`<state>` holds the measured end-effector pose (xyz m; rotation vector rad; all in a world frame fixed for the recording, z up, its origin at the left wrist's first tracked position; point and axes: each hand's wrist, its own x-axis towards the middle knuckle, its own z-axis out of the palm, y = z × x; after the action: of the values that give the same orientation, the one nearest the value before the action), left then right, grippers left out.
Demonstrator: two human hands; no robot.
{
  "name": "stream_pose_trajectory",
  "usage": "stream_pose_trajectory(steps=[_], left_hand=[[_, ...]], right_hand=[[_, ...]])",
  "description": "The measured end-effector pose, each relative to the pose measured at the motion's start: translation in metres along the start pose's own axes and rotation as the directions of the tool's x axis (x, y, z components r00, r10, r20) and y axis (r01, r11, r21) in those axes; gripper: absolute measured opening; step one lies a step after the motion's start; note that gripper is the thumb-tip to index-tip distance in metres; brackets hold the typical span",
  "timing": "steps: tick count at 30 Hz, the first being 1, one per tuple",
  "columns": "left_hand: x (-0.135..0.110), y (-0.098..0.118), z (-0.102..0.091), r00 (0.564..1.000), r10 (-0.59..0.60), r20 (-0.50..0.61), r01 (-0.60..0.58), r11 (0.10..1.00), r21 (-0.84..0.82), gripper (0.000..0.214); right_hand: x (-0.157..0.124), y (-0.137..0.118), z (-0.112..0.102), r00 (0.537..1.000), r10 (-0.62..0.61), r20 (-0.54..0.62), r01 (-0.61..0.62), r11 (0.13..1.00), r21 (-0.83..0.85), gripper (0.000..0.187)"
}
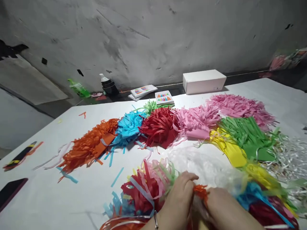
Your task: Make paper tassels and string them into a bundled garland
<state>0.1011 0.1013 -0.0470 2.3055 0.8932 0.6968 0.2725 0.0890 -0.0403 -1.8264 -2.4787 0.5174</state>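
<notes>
My left hand point(179, 198), with a bracelet at the wrist, is closed at the bottom centre; its grip is hidden. Close beside it is my right hand point(225, 204), blurred, with its fingers out of sight. A tuft of orange fringed tissue paper point(200, 192) shows between the two hands. Just beyond them lies a clear plastic bag point(203, 166). Left of my left hand is a mixed bundle of fringed paper point(146, 185) in red, pink, green and blue. To the right of my right hand lie blue fringed paper point(251, 193) and dark red paper point(266, 210).
Across the white table point(52, 137) runs an arc of fringed paper bundles: orange point(91, 142), blue point(130, 126), red point(160, 126), pink point(199, 119), yellow point(230, 147) and green point(249, 135). Silver strips point(290, 159) lie right. A white box point(203, 82) and printed cards point(164, 97) stand behind.
</notes>
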Motion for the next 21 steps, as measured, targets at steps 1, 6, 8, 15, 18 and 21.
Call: stream_pose_trajectory(steps=[1, 6, 8, 15, 18, 21], left_hand=[[-0.001, -0.003, 0.004, 0.994, -0.04, 0.097, 0.035, 0.998, 0.056, 0.026], [-0.002, 0.001, 0.005, 0.867, -0.299, 0.397, 0.151, 0.919, 0.363, 0.015], [-0.003, 0.004, 0.0, 0.829, -0.357, 0.43, 0.173, 0.896, 0.409, 0.015], [-0.004, 0.0, 0.001, 0.952, 0.108, 0.286, -0.211, 0.91, 0.358, 0.015], [0.0, 0.0, -0.006, 0.939, 0.126, 0.32, -0.233, 0.918, 0.321, 0.026], [-0.004, -0.003, -0.013, 0.934, -0.085, 0.348, -0.033, 0.947, 0.318, 0.025]], right_hand=[[-0.01, 0.002, 0.008, 0.999, -0.003, 0.043, 0.002, 1.0, 0.031, 0.014], [-0.036, 0.048, 0.028, 0.949, 0.305, -0.083, -0.303, 0.952, 0.042, 0.036], [-0.041, 0.063, 0.029, 0.923, 0.307, -0.233, -0.325, 0.945, -0.04, 0.037], [-0.026, 0.019, 0.015, 0.952, -0.053, -0.301, -0.006, 0.982, -0.19, 0.048], [-0.013, 0.016, 0.016, 0.971, 0.074, -0.228, -0.11, 0.983, -0.149, 0.05], [-0.012, 0.046, 0.021, 0.909, 0.354, -0.221, -0.382, 0.919, -0.1, 0.039]])
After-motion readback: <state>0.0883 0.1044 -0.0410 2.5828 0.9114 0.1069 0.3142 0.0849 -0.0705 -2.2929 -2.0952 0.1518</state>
